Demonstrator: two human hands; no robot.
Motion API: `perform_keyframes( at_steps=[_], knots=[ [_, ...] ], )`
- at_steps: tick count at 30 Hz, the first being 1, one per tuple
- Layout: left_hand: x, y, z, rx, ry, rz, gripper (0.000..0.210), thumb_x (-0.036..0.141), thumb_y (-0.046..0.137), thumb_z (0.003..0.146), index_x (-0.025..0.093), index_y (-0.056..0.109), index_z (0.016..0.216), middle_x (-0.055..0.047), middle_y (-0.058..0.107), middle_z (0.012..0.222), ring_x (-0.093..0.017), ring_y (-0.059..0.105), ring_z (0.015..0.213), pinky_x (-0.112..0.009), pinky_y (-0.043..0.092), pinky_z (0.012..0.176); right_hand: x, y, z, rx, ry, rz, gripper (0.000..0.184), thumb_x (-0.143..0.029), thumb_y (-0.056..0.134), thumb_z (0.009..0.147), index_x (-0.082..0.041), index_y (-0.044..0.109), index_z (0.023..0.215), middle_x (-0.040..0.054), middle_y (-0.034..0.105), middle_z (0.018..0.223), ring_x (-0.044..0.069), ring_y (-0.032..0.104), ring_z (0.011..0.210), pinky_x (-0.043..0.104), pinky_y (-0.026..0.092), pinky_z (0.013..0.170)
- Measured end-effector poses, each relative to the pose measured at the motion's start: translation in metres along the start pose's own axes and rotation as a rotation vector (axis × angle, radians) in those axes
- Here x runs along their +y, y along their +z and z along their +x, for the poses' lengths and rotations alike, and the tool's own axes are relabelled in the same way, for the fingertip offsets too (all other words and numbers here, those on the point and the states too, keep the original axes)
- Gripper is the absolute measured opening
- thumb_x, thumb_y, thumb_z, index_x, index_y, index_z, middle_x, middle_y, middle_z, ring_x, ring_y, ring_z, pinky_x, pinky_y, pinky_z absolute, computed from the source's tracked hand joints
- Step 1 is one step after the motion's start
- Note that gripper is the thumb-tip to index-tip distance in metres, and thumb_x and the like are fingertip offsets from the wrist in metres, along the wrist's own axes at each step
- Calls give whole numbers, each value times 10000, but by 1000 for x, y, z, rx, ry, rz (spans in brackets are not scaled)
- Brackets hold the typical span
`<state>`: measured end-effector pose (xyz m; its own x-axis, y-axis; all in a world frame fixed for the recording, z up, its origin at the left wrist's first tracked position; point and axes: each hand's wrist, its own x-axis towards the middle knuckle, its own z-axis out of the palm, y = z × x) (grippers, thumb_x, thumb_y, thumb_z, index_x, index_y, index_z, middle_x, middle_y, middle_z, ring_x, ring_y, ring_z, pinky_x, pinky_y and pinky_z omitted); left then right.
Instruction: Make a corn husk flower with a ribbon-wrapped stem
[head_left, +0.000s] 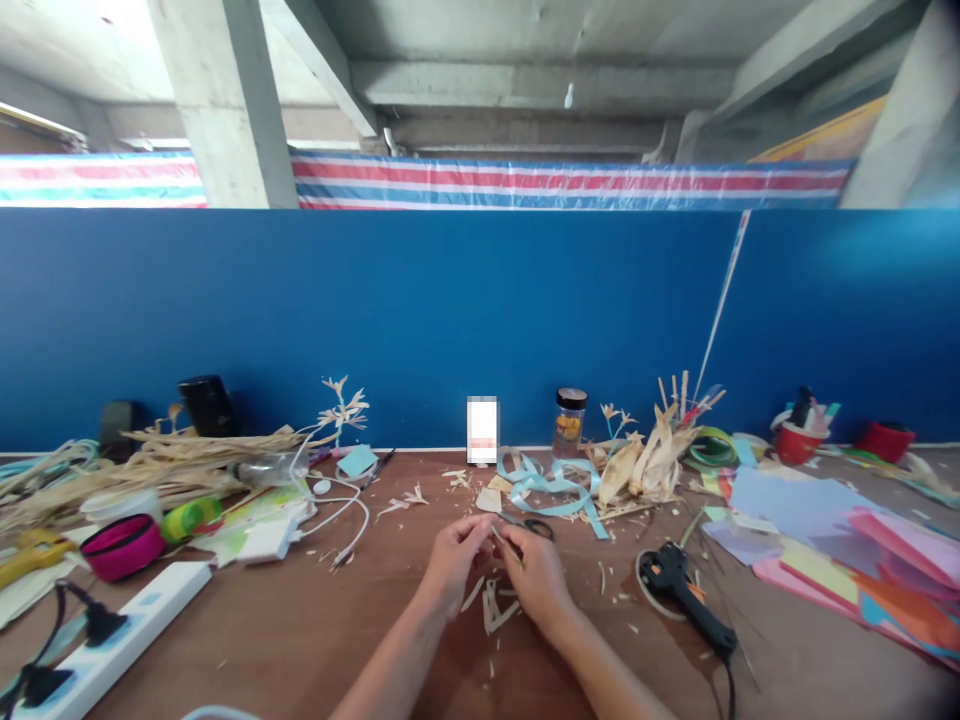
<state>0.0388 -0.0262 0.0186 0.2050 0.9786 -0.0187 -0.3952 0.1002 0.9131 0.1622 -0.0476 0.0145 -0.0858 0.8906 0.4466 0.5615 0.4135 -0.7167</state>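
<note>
My left hand (456,562) and my right hand (538,578) meet over the middle of the table, fingertips pinched close together. A thin pale strip, seemingly dried husk (504,541), shows between the fingers; most of it is hidden. Just behind my right hand lie scissors (538,528) with dark handles, their blades partly covered. Pale husk scraps (493,612) are scattered on the tabletop below my hands. Beyond them, light blue ribbon (551,485) lies in loose loops.
On the right are a black glue gun (686,595), coloured paper (795,510) and a husk bundle (651,465). A lidded jar (571,420) stands near the blue partition (420,320). Leftward are a power strip (139,625), white cable (360,500) and a pile of husks (202,452).
</note>
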Motion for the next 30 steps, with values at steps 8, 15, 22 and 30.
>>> perform_keyframes(
  at_steps=[8,15,22,30],
  knots=[
    [-9,-9,-1,19,-73,-23,337,348,686,597,141,668,863,16,563,609,-52,448,482,-194,386,522,15,0,-3,-9,24,147,171,-248,444,809,-193,596,867,22,638,764,149,574,681,211,417,629],
    [-12,-4,-6,-24,-108,-68,348,314,681,620,134,645,916,-38,642,689,-114,570,589,-266,444,668,15,2,-9,-5,105,224,212,-302,419,830,-185,594,802,6,608,642,138,550,590,211,408,557],
    [-10,-4,-9,-1,-121,-74,303,288,667,643,119,641,893,-57,659,708,-115,587,614,-247,456,661,16,2,-8,-1,270,537,425,-429,308,856,-151,625,803,49,637,685,161,577,637,235,429,554],
    [-10,-4,-9,3,-115,-116,286,266,674,639,122,641,885,-24,635,646,-115,587,584,-269,465,671,13,3,-9,-88,281,610,263,-389,551,743,-135,611,775,45,651,689,155,589,631,238,447,583]
  ],
)
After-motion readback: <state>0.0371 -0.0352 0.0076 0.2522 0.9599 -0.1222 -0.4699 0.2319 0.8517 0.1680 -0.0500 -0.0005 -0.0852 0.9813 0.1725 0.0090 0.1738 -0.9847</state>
